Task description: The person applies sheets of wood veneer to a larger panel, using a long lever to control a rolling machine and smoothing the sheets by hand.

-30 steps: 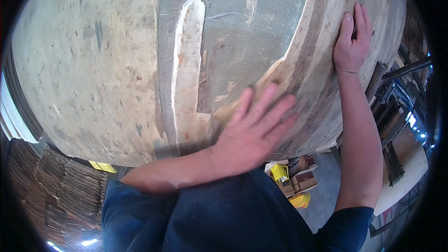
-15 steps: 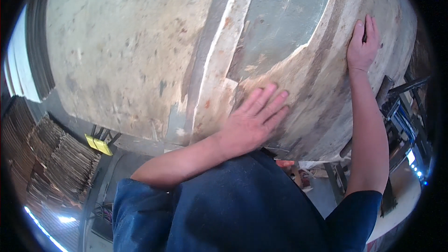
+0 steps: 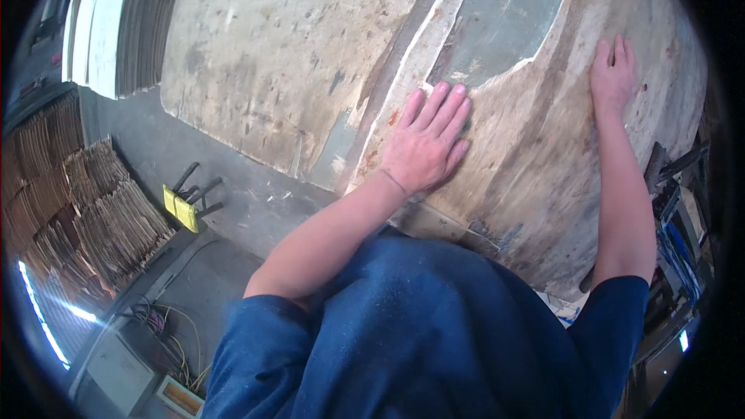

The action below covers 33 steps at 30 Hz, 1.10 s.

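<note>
A large, stained wood veneer sheet (image 3: 287,46) lies before me, split by a long torn opening. Through the tear a grey surface (image 3: 504,15) shows, and a narrow pale veneer strip (image 3: 431,27) runs along the opening's left side. My left hand (image 3: 423,147) rests flat on the veneer, fingers stretched out, its fingertips by the lower end of the opening. Farther right, my right hand (image 3: 615,81) lies on the brownish part of the sheet with its fingers extended and nothing held in it.
Upright stacked white-edged sheets (image 3: 101,23) stand at the far left. Below them are piles of brown veneer (image 3: 109,202) and a yellow piece (image 3: 180,208) on dark prongs. A grey box (image 3: 120,368) and loose cables lie at lower left. Dark metal framework (image 3: 679,167) stands at right.
The whole view has shifted, showing more of the left side. My left hand has slid left and away from me across the veneer toward the strip. My right hand stays near the same place.
</note>
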Motion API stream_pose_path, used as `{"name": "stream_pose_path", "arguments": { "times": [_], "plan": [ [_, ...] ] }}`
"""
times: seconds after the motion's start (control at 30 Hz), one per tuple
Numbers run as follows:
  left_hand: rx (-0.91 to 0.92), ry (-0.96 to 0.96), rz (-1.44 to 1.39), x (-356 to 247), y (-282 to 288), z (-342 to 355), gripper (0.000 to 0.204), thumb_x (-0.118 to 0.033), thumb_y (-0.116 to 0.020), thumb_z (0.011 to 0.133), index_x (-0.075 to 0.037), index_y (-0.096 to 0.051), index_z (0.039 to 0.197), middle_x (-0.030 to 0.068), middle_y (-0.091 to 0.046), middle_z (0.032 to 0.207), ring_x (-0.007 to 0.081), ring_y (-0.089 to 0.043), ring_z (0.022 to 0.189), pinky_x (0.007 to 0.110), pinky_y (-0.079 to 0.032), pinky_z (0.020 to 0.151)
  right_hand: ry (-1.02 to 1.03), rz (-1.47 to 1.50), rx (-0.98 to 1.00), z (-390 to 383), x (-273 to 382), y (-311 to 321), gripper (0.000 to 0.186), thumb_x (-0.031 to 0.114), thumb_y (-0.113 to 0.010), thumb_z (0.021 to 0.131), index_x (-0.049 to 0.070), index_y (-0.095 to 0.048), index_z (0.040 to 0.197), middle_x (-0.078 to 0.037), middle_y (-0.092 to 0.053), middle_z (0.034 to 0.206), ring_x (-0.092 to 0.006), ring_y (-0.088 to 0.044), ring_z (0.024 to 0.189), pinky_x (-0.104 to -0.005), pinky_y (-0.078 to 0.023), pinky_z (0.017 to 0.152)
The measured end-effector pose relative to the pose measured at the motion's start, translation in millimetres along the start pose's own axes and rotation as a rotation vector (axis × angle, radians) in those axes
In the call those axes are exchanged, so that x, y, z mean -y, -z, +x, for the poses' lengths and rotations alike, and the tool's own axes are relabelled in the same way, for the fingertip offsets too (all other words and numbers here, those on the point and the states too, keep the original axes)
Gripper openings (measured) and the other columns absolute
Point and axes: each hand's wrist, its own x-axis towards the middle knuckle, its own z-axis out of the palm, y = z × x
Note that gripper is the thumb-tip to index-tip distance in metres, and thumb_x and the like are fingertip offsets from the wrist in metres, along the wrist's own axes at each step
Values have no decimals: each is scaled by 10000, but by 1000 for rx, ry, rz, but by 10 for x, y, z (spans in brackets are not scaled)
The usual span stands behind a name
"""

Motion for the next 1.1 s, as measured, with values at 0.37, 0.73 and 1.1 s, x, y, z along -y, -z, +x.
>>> {"name": "stream_pose_path", "arguments": {
  "times": [0.37,0.73,1.1],
  "plan": [
    [9,12,36,-62,35,34,534,-332,-488,911,-84,-409,1377,92,-385,1443,307,-303,1357,485,-198,1118,-50,477,257,-660,461,794,454,260,-563,890,-13,-511,1248,-233,-531,1244,-357,-487,1183,-416,-387,998],
    [64,-68,189,-131,4,-19,633,-411,-387,929,-35,-289,1429,150,-284,1484,342,-200,1393,508,-129,1124,-111,346,165,-3451,328,1977,404,231,-555,845,60,-557,1211,-144,-478,1323,-328,-391,1285,-518,-259,1074],
    [343,28,124,-182,162,17,769,-474,-377,883,-51,-143,1481,152,-98,1553,330,-27,1438,468,-1,1151,-168,342,21,-3631,436,1992,348,240,-559,843,97,-598,1158,-95,-524,1279,-276,-438,1245,-469,-300,1062]
  ]
}}
